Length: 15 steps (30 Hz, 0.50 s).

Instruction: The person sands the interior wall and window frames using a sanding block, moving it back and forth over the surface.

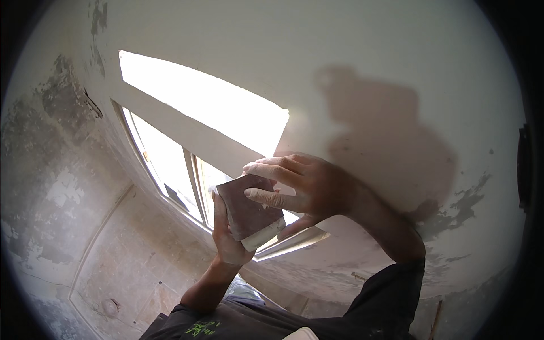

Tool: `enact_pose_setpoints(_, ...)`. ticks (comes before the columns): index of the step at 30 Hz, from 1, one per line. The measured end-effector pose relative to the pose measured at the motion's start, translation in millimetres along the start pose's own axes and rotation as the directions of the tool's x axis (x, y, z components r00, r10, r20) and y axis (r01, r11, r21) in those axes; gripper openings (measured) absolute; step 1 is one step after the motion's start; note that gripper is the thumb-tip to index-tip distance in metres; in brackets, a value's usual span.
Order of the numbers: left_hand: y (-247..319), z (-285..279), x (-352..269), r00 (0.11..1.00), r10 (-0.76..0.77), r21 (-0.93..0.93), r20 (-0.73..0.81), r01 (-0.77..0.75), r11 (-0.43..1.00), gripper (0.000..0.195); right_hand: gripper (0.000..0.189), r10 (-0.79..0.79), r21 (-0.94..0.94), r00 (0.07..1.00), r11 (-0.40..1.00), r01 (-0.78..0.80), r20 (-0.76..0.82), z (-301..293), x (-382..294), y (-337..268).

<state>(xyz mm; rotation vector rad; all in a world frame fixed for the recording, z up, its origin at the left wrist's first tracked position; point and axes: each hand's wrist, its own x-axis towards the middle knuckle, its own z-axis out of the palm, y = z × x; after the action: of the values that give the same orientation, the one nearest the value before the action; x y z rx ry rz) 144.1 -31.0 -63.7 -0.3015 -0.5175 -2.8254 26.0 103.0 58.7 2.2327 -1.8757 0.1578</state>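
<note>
A sanding block (263,236) with a pale body and a sheet of reddish-brown sandpaper (248,212) over its face is held up in front of the wall. My left hand (231,242) grips it from the left and below, its palm partly hidden behind the block. From the right, my right hand (312,185) spans the block. One finger lies across the sandpaper, others reach over the upper edge, and the thumb is by the pale lower end. Pale dust coats the fingers.
A framed window (193,170) stands behind the hands, below a glaring white area (204,97). The pale wall (255,38) has grey worn patches (463,208). A dusty floor (140,263) lies lower left, with a small round object (111,307) on it.
</note>
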Motion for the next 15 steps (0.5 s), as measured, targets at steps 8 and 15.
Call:
enact_pose_setpoints(8,0.1,-9.6,-7.5,0.965,-0.052,-0.144,0.257,0.091,0.985,0.089,0.071,-0.021,-0.024,0.996,1.0,0.019,-0.091,5.7,1.3,1.1)
enact_pose_setpoints(15,-3.8,-11.7,-14.1,0.998,-0.059,0.111,-0.025,0.061,0.992,0.085,0.075,-0.003,0.016,0.999,1.0,0.003,-0.04,4.3,1.8,-3.0)
